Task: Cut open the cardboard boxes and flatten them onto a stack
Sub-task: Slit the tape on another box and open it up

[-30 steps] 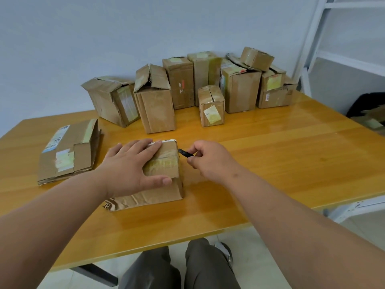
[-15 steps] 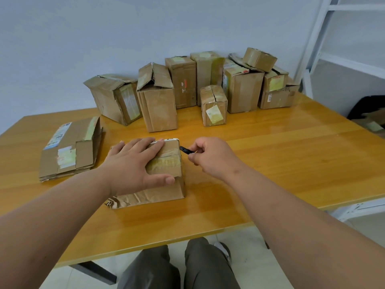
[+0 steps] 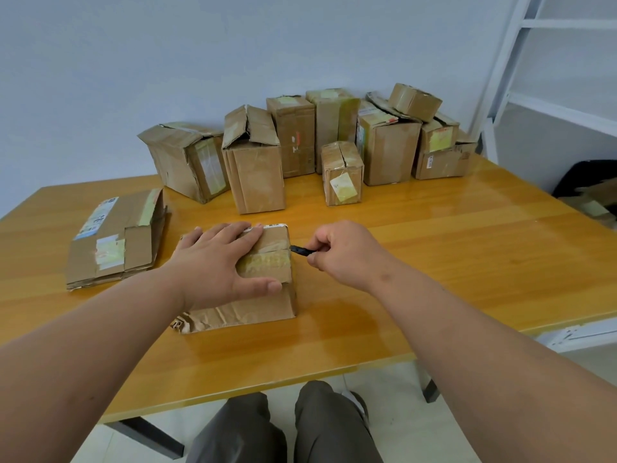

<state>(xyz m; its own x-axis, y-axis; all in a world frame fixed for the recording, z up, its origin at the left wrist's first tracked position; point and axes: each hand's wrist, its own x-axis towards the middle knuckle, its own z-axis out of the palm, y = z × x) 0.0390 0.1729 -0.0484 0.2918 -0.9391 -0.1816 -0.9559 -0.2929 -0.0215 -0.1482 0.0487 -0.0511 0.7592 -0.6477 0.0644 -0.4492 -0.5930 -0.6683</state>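
While my left hand [image 3: 213, 262] lies spread flat on the taped cardboard box [image 3: 267, 262] at the tabletop's [image 3: 434, 262] front, my right hand [image 3: 344, 252] pinches a small black cutter [image 3: 302, 251] (tip touching the box's right edge).

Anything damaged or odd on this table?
Yes. The box under the left hand has a crumpled, torn near-left corner. The leftmost standing box at the back leans, its top dented.
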